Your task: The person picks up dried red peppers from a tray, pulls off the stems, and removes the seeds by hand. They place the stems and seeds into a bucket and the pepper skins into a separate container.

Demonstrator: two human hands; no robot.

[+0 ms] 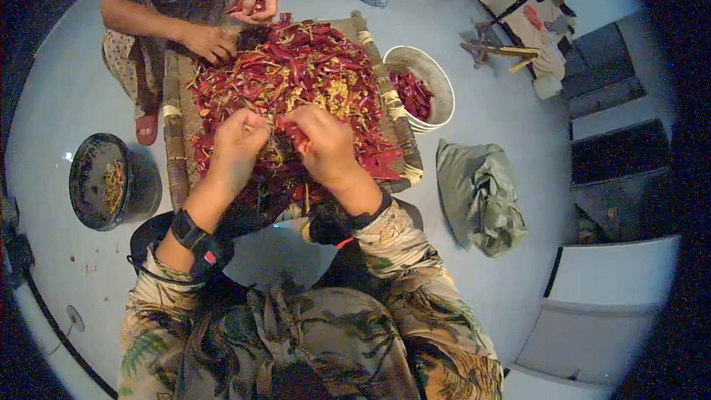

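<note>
Dried red chili peppers and loose yellow seeds are heaped on a woven tray with a wooden frame. Over the near part of the heap, my left hand is closed in a pinch; what its fingertips hold is too small to name. Close by on the right, my right hand has its fingers closed around a red dried chili pepper, partly hidden by the fingers. A small gap separates the two hands.
Across the tray, another person's hands work at the heap. A white bucket holding chilies stands right of the tray, near a grey-green sack. At left is a black basin. A wooden stool lies farther back.
</note>
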